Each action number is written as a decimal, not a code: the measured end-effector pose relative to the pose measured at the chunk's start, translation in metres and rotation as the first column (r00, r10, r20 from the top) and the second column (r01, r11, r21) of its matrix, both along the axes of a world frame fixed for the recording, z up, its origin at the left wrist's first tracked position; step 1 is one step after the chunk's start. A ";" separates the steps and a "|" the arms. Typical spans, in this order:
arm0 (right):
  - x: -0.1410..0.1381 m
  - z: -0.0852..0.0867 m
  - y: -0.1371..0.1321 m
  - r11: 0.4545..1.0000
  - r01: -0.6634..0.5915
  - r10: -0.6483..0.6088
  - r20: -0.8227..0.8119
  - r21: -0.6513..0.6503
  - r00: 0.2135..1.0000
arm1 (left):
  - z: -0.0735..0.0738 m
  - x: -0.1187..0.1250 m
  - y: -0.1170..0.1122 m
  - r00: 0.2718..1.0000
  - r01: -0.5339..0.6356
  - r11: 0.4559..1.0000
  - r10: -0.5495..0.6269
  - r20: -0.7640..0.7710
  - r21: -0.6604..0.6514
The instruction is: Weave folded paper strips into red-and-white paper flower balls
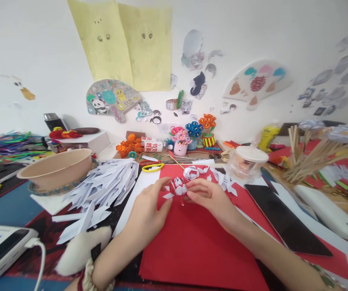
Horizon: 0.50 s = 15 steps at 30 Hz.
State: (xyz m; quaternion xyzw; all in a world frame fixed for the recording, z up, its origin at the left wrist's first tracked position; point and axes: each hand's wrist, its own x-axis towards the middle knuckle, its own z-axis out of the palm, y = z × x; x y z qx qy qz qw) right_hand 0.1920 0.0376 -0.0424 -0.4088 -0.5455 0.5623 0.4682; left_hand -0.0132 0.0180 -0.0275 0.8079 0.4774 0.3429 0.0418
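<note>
A small white and red folded paper flower (179, 186) is held up between my two hands, above a stack of red paper (201, 242). My left hand (149, 204) pinches its left side, thumb below and fingertips behind. On the flower's right side, my right hand (212, 198) has its fingers bent together against the petals; part of the flower is hidden there. Just behind lies another white paper flower (191, 172) with a thin wooden stick (177, 161) near it. White paper petals (222, 180) are scattered to the right.
Paper strips (107, 182) are heaped at left beside a pinkish bowl (58, 167). Yellow-handled scissors (152, 167) lie behind my left hand. A dark phone-like slab (283, 218), a lidded plastic tub (248, 161) and wooden sticks (310, 157) are at right. A white device (4, 250) with a cable sits front left.
</note>
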 end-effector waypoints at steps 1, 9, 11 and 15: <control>0.000 -0.001 0.000 1.000 0.008 -0.008 0.012 0.010 1.000 | 0.001 0.001 -0.001 0.998 -0.011 0.998 0.015 -0.056 0.066; -0.002 -0.004 -0.005 0.991 0.084 -0.096 0.112 0.109 0.989 | 0.004 0.009 -0.011 0.955 0.123 0.911 -0.001 -0.296 0.394; -0.002 -0.002 -0.007 0.986 0.079 -0.102 0.164 0.144 0.981 | 0.004 0.009 -0.011 0.959 0.123 0.905 -0.004 -0.282 0.406; -0.002 0.006 -0.011 0.948 0.057 -0.153 0.291 0.314 0.944 | 0.006 0.009 -0.009 0.973 0.137 0.899 -0.043 -0.228 0.416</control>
